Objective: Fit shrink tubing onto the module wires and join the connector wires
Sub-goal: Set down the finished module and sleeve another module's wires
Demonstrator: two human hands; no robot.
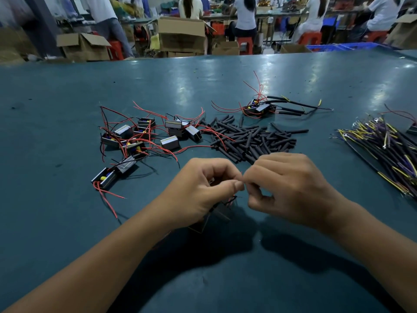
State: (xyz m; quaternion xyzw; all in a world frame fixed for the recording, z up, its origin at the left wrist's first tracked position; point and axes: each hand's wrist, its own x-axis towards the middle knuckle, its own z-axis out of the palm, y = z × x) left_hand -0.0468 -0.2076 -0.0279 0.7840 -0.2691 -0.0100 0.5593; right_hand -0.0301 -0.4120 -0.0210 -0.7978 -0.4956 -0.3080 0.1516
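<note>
Here both hands meet over the table (67,109): left hand (198,190) pinches a module (208,219) wire, right hand (286,188) pinches its end, likely threading tubing; tube pile (250,138) near

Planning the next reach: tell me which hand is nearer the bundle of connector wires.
Right. The right hand sits nearer the connector wire bundle, which lies to its right; the left hand is farther away.

Bench (67,91): smooth teal surface, semi-gloss, lamp glare on far half. Shrink tubing (250,138): matt black (looks rubbery plastic). Modules (170,142): shiny metallic casings, glossy red plastic-sheathed wires (144,111). Cardboard boxes (180,33): matt brown, rough.
</note>
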